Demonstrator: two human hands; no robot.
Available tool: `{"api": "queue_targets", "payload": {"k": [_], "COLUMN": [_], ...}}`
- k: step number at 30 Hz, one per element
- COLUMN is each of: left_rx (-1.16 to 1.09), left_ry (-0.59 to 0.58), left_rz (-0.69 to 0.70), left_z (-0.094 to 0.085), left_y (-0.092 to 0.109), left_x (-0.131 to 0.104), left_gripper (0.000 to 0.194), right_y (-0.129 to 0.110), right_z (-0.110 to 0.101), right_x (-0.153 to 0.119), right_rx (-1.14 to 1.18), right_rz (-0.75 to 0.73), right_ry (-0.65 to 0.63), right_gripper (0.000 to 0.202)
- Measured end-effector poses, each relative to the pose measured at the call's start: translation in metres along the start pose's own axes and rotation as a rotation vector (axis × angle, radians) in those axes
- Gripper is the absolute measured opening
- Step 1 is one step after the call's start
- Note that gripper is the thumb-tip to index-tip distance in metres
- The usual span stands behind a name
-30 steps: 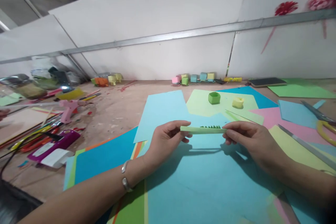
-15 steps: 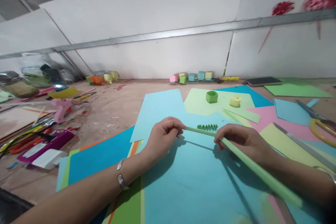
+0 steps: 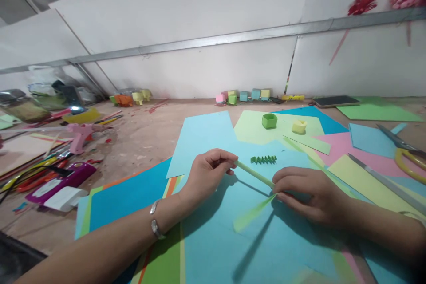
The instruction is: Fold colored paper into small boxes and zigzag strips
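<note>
A light green paper strip (image 3: 255, 174) spans the space between my hands above a light blue sheet (image 3: 226, 239). My left hand (image 3: 213, 169) pinches one end between thumb and forefinger. Farther along, my right hand (image 3: 308, 193) grips the strip, and beyond those fingers a loose length bends back toward the lower left, blurred by motion. Just behind the strip lies a dark green zigzag-folded paper piece (image 3: 263, 159). A green paper ring (image 3: 269, 120) and a pale yellow folded paper piece (image 3: 299, 127) rest on a pale green sheet (image 3: 246, 128) farther back.
Scissors (image 3: 408, 159) with yellow handles lie at the right, beside a metal ruler (image 3: 386, 184). On the left are a pink glue gun (image 3: 79, 136), a purple device (image 3: 61, 182) and a white adapter (image 3: 65, 199). Small paper cubes (image 3: 244, 96) line the wall, near a dark phone (image 3: 336, 101).
The strip's loose end has swung from the lower right to the lower left, so the strip now bends at my right hand. My left hand keeps its pinch in nearly the same place.
</note>
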State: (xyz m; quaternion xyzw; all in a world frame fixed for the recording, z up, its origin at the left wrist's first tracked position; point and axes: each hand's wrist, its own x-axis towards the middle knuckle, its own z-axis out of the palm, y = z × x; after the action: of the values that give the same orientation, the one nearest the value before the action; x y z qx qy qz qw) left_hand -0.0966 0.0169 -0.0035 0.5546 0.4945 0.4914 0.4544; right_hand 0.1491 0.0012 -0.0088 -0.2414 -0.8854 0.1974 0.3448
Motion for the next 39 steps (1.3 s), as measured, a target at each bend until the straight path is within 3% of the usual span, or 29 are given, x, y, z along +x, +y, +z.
{"api": "queue_targets", "payload": {"k": [4,8,14,22,27,35,39], "left_rx": [-0.086,-0.115,-0.071,-0.015,-0.008,-0.067,-0.020], "left_ry": [-0.005,-0.001,-0.052,-0.072,-0.102,-0.219,-0.175], "left_rz": [-0.002,0.005,0.030,0.007,0.020,0.039,0.007], "left_z": [0.001,0.001,0.003,0.000,0.000,-0.001,0.000], "left_y": [0.002,0.001,0.002,0.003,0.002,-0.006,-0.005], "left_x": [-0.001,-0.001,-0.004,-0.003,-0.003,-0.001,-0.001], "left_gripper": [0.023,0.022,0.004,0.004,0.010,0.037,0.032], "right_y": [-0.002,0.004,0.006,0.007,0.008,0.009,0.009], "right_z": [0.002,0.003,0.002,0.003,0.005,0.005,0.005], "right_x": [0.001,0.001,0.000,-0.002,-0.002,-0.002,-0.002], "right_rx": [-0.153,-0.261,-0.342,-0.320,-0.291,-0.354,-0.361], "right_rz": [0.028,0.065,0.132,0.087,0.041,0.071,0.067], "right_ry": [0.112,0.150,0.078,0.055,0.065,0.086,0.103], "right_gripper": [0.014,0.017,0.020,0.021,0.023,0.023,0.023]}}
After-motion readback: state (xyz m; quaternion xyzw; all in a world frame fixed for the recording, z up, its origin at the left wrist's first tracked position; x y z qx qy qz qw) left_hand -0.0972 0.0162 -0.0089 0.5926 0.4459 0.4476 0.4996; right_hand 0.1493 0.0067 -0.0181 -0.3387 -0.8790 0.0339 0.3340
